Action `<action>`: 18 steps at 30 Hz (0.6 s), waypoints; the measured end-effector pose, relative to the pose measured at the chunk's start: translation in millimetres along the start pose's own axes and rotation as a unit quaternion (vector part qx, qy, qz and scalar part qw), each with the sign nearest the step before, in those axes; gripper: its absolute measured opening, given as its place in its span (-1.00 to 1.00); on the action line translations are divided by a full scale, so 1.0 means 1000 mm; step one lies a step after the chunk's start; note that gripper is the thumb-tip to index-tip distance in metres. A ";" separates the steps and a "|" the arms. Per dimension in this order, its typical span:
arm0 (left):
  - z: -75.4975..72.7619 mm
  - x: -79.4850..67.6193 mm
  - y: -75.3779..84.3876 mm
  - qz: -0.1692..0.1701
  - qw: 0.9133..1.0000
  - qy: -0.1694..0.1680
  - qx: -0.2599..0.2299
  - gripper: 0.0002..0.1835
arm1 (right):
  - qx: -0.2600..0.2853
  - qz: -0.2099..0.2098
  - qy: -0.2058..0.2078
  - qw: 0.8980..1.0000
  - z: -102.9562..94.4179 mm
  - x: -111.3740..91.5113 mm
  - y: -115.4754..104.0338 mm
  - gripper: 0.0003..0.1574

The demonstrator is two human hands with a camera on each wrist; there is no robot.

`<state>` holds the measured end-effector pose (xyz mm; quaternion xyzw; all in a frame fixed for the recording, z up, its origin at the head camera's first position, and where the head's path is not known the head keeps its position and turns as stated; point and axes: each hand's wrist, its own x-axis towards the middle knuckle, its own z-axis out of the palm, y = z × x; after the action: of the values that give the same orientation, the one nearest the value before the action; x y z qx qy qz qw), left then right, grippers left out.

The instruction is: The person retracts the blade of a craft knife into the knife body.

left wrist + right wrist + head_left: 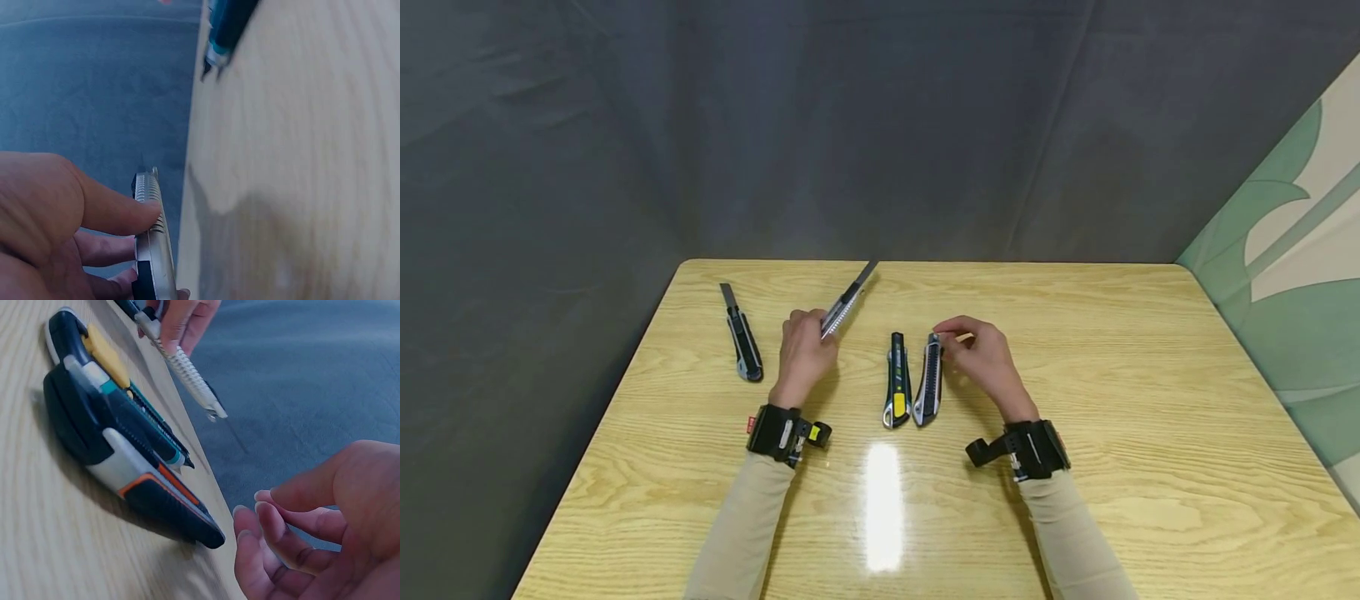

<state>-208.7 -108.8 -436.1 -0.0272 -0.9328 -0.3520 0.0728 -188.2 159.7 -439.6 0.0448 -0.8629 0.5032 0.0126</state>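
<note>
My left hand [805, 350] grips a silver utility knife [842, 312], whose long blade slants up and right towards the table's far edge. In the left wrist view the thumb presses on the ribbed silver handle. My right hand [983, 357] is beside the upper end of a grey-and-black utility knife [931, 377]. From the right wrist, its orange trim shows and the loosely bent fingers [300, 544] stand apart from it, holding nothing. Just left of that knife lies a dark utility knife with a yellow slider [898, 379].
A black-and-grey utility knife [745, 343] with its blade out lies at the table's left. Dark cloth [880, 125] hangs behind the wooden table [1150, 375]. A green-and-cream patterned surface [1300, 275] borders the right side.
</note>
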 end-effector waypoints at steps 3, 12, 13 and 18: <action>0.000 -0.003 0.010 0.013 1.000 -0.007 -0.024 -0.69 | 0.025 -0.010 -0.013 1.000 0.000 -0.001 -0.003 -0.77; 0.004 -0.013 0.041 0.054 0.994 -0.052 -0.085 -0.57 | 0.089 -0.022 -0.042 0.995 0.000 -0.005 -0.014 -0.76; 0.004 -0.014 0.044 0.059 0.992 -0.059 -0.095 -0.56 | 0.095 -0.022 -0.044 0.994 0.000 -0.005 -0.015 -0.75; 0.007 -0.018 0.056 0.094 0.985 -0.079 -0.117 -0.55 | 0.137 -0.026 -0.050 0.989 0.002 -0.004 -0.019 -0.63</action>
<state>-186.4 -62.5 -407.8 -0.1512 -0.8812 -0.4471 0.0279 -182.5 148.8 -424.9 0.0933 -0.7838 0.6135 -0.0237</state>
